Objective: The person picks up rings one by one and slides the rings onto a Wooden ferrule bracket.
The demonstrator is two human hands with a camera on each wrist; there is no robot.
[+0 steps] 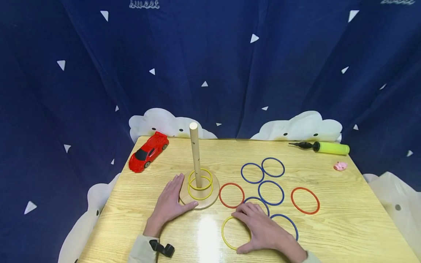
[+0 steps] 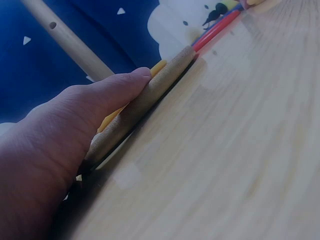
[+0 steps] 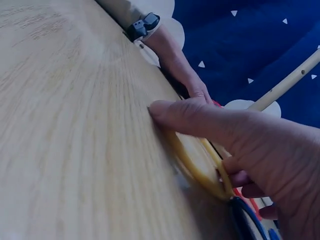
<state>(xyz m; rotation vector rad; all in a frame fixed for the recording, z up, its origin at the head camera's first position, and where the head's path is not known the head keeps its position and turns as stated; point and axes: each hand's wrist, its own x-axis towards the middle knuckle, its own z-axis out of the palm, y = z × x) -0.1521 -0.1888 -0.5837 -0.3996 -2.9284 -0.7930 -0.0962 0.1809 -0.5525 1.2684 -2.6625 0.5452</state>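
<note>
A wooden peg (image 1: pixel 196 160) stands upright on a round wooden base (image 1: pixel 215 191), with two yellow rings (image 1: pixel 212 179) around its foot. My left hand (image 1: pixel 169 202) rests against the base's left and front edge, fingers straight; its thumb (image 2: pixel 122 87) lies on the rim in the left wrist view. Nearer the front, my right hand (image 1: pixel 260 228) spans a yellow ring (image 1: pixel 222 232) on the table. Its thumb (image 3: pixel 175 114) is at the near side and its curled fingers at the far side. The hand partly covers two blue rings beside it.
A red ring (image 1: pixel 231 183) lies right of the base, another red ring (image 1: pixel 292 199) farther right. Several blue rings (image 1: pixel 241 172) lie between them. A red toy car (image 1: pixel 148 152) sits back left; a yellow-green pump (image 1: pixel 332 148) and small pink pig (image 1: pixel 340 166) sit back right.
</note>
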